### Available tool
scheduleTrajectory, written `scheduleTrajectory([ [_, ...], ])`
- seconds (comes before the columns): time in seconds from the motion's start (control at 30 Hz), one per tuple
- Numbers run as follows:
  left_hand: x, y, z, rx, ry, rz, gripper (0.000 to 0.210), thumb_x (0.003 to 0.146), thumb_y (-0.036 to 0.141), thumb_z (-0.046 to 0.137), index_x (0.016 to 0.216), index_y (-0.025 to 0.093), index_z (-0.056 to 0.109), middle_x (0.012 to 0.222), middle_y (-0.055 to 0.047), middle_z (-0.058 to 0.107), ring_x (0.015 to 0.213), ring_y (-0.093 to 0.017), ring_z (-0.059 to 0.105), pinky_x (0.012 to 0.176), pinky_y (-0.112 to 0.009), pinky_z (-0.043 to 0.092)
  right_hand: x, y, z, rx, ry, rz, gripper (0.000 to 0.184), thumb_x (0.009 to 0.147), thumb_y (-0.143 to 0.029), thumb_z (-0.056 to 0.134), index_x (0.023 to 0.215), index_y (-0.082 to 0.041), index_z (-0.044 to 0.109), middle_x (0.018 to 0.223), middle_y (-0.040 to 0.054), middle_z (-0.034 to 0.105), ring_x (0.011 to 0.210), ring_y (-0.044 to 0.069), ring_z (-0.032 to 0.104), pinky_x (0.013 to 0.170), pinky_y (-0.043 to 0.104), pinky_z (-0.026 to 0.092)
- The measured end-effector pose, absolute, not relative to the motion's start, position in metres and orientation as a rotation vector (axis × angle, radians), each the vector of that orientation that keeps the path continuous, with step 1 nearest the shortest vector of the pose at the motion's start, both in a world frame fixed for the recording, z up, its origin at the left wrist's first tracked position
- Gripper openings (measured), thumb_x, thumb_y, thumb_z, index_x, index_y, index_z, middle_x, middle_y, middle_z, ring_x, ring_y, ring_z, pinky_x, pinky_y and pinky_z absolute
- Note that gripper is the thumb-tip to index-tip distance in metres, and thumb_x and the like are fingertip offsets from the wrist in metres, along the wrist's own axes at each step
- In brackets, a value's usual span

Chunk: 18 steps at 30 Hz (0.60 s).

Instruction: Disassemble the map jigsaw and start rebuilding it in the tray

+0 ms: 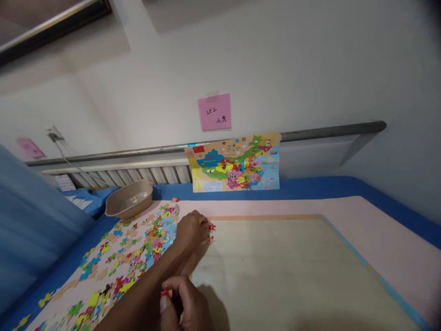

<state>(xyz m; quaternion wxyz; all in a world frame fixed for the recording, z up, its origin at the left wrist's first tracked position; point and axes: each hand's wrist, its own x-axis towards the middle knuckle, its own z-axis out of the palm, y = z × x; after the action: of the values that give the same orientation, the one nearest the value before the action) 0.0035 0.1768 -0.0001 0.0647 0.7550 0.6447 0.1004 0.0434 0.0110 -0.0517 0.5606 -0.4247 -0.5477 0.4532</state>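
My left hand (192, 228) reaches to the far left corner of the pale puzzle board (282, 262), fingers curled closed. What sits under its fingertips is hidden. Right beside them on the board lies a red puzzle piece (212, 226), with a second red and peach piece (210, 239) just nearer to me. Closer in, my right hand (189, 303) pinches a small red puzzle piece (166, 293) between thumb and fingers, beside my left forearm. Along the board's far and right edges runs an assembled border strip (268, 217), peach and blue.
Many loose coloured puzzle pieces (120, 257) spread over the pink sheet at left. A beige basin (129, 202) behind them holds a few pieces. A colourful map picture (237, 163) leans at the wall below a metal rail (330, 133). A blue curtain (34, 230) hangs at left.
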Motion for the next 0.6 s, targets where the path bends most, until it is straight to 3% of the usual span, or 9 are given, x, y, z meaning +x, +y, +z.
scheduleTrajectory([
  [0.27,-0.020,0.176,0.002,2.226,1.949,0.421,0.029,0.096,0.012,0.059,0.101,0.022,0.086,0.112,-0.006,0.080,0.106,-0.020,0.071,0.087,-0.027,0.047,0.045,0.016,-0.045,-0.970,-1.126,1.208,0.018,0.093,-0.035,0.060,0.095,-0.021,0.072,0.074,0.0013,0.068,0.067,0.016,0.060,0.068,0.025,0.048],
  [0.5,-0.019,0.176,0.004,2.234,1.880,0.412,0.027,0.095,0.015,0.061,0.104,0.023,0.086,0.112,-0.006,0.081,0.104,-0.021,0.073,0.086,-0.028,0.049,0.045,0.021,-0.039,-0.920,-0.770,1.589,0.029,0.091,-0.050,0.063,0.083,-0.023,0.057,0.058,-0.0070,0.051,0.045,0.009,0.038,0.046,0.022,0.029],
  [0.6,-0.019,0.178,0.006,2.230,1.853,0.381,0.029,0.094,0.015,0.061,0.104,0.023,0.086,0.113,-0.006,0.082,0.105,-0.021,0.073,0.087,-0.028,0.050,0.043,0.027,-0.047,-0.886,-0.708,1.683,0.033,0.091,-0.055,0.061,0.083,-0.024,0.054,0.051,-0.0083,0.047,0.042,0.009,0.039,0.043,0.021,0.027],
])
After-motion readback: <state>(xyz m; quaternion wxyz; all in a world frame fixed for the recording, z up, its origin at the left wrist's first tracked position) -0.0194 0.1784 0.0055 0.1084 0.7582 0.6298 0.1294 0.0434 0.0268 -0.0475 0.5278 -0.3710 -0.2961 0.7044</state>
